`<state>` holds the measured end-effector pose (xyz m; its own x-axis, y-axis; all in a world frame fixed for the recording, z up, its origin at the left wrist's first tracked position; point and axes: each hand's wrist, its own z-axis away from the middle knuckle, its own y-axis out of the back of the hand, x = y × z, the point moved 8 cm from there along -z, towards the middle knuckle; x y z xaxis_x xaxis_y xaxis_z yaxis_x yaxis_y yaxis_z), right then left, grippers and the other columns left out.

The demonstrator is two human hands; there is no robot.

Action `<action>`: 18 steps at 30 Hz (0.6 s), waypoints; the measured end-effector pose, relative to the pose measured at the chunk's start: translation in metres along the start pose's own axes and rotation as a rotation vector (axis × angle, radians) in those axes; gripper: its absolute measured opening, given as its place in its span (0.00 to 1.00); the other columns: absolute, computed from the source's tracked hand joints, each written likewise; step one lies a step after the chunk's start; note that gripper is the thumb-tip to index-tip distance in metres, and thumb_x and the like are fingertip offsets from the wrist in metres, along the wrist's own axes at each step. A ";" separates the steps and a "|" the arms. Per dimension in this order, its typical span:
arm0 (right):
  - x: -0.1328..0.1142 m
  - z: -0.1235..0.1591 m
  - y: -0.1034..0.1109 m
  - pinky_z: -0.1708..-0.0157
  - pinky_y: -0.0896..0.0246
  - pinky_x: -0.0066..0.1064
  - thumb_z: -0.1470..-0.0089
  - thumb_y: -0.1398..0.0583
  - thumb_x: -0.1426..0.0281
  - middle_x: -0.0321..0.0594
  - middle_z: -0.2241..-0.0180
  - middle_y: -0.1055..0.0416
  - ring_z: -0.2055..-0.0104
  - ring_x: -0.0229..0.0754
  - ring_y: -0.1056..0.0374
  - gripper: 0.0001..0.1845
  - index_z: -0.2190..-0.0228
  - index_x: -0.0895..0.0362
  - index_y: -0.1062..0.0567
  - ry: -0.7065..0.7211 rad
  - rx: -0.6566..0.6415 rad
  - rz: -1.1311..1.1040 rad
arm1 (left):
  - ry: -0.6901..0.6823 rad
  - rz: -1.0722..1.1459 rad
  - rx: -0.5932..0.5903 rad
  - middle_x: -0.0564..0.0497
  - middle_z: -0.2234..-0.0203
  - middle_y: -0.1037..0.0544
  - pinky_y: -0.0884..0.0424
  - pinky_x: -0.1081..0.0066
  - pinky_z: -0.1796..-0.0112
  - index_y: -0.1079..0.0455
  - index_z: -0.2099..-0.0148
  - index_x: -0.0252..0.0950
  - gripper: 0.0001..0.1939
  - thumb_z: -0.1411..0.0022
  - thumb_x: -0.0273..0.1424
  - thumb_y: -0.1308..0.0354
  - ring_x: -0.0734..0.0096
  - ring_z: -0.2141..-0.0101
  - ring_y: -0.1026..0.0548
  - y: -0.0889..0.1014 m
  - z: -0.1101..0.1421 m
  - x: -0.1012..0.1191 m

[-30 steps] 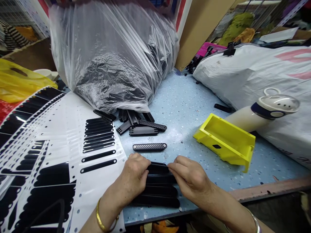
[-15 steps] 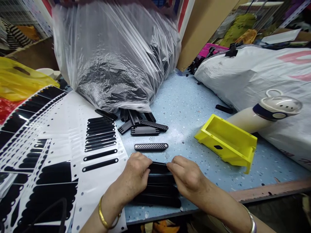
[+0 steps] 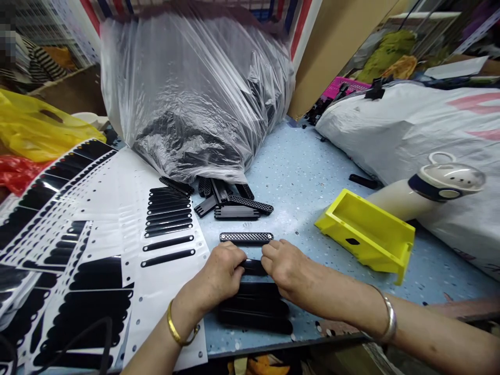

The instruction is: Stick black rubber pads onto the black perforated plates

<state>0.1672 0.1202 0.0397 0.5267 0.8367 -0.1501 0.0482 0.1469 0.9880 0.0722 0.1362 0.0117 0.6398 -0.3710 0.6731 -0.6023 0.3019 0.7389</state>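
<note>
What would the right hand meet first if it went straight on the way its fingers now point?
Probably the left hand, across the black strip lying between the hands; depth is unclear, so the fingers could catch the black mesh bar first.

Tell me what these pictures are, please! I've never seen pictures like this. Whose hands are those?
These pictures come from one camera worn on a person's head, so you see what that person sees when looking down. Those are the person's own two bare hands. The left hand, with a gold bangle, and the right hand, with a silver bangle, both press on a black strip. It lies on a speckled blue table. More black strips lie nearer the person, and a textured black bar lies just beyond the hands. On the left is a white sheet printed with black shapes. Behind sits a big clear plastic bag, and on the right a yellow box.
</note>
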 end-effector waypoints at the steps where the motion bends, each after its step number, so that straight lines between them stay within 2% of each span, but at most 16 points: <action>1: 0.002 -0.003 0.003 0.71 0.48 0.33 0.61 0.46 0.86 0.42 0.72 0.32 0.70 0.43 0.40 0.13 0.75 0.58 0.29 -0.012 -0.038 -0.038 | 0.003 0.002 -0.006 0.49 0.73 0.24 0.29 0.67 0.64 0.27 0.71 0.36 0.09 0.49 0.17 0.43 0.63 0.67 0.26 0.000 0.000 0.000; 4: 0.017 -0.009 0.008 0.72 0.46 0.29 0.61 0.46 0.87 0.40 0.73 0.31 0.72 0.39 0.38 0.14 0.77 0.58 0.29 -0.116 -0.105 -0.161 | 0.005 0.021 0.001 0.49 0.73 0.24 0.29 0.67 0.64 0.27 0.70 0.36 0.08 0.48 0.18 0.43 0.63 0.67 0.26 -0.001 0.000 -0.002; 7: 0.031 -0.009 0.008 0.72 0.45 0.27 0.54 0.46 0.86 0.39 0.74 0.30 0.72 0.39 0.36 0.13 0.77 0.58 0.28 -0.236 -0.106 -0.215 | -0.001 0.045 0.013 0.49 0.72 0.24 0.29 0.66 0.63 0.27 0.70 0.36 0.08 0.48 0.18 0.43 0.63 0.66 0.26 -0.002 0.002 -0.003; 9: 0.027 -0.009 0.009 0.72 0.44 0.28 0.55 0.45 0.86 0.40 0.73 0.29 0.72 0.39 0.35 0.12 0.76 0.58 0.28 -0.212 -0.117 -0.188 | -0.003 0.054 0.015 0.48 0.72 0.24 0.29 0.66 0.62 0.27 0.70 0.35 0.08 0.48 0.18 0.43 0.62 0.66 0.26 -0.002 0.002 -0.004; 12: 0.003 -0.011 0.012 0.69 0.43 0.32 0.59 0.45 0.86 0.44 0.72 0.28 0.71 0.43 0.35 0.12 0.76 0.59 0.27 -0.027 -0.145 -0.045 | 0.001 0.043 0.003 0.48 0.73 0.24 0.30 0.67 0.64 0.27 0.71 0.35 0.08 0.48 0.17 0.43 0.63 0.67 0.27 -0.003 0.002 -0.005; 14: -0.005 -0.013 0.014 0.69 0.43 0.34 0.60 0.44 0.86 0.45 0.72 0.29 0.70 0.45 0.35 0.12 0.76 0.60 0.27 0.033 -0.138 0.001 | 0.003 0.026 -0.007 0.48 0.74 0.25 0.30 0.67 0.64 0.28 0.72 0.35 0.08 0.48 0.17 0.44 0.63 0.67 0.27 -0.003 0.002 -0.004; 18: 0.016 -0.017 0.012 0.72 0.46 0.28 0.61 0.45 0.87 0.41 0.75 0.29 0.73 0.40 0.37 0.13 0.78 0.58 0.28 -0.150 -0.138 -0.176 | -0.003 0.032 0.006 0.49 0.72 0.24 0.30 0.67 0.64 0.28 0.71 0.36 0.08 0.48 0.18 0.43 0.63 0.66 0.26 -0.002 0.001 -0.004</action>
<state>0.1619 0.1442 0.0483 0.6406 0.7060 -0.3018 0.0394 0.3623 0.9312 0.0701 0.1360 0.0079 0.6184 -0.3638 0.6966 -0.6257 0.3085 0.7165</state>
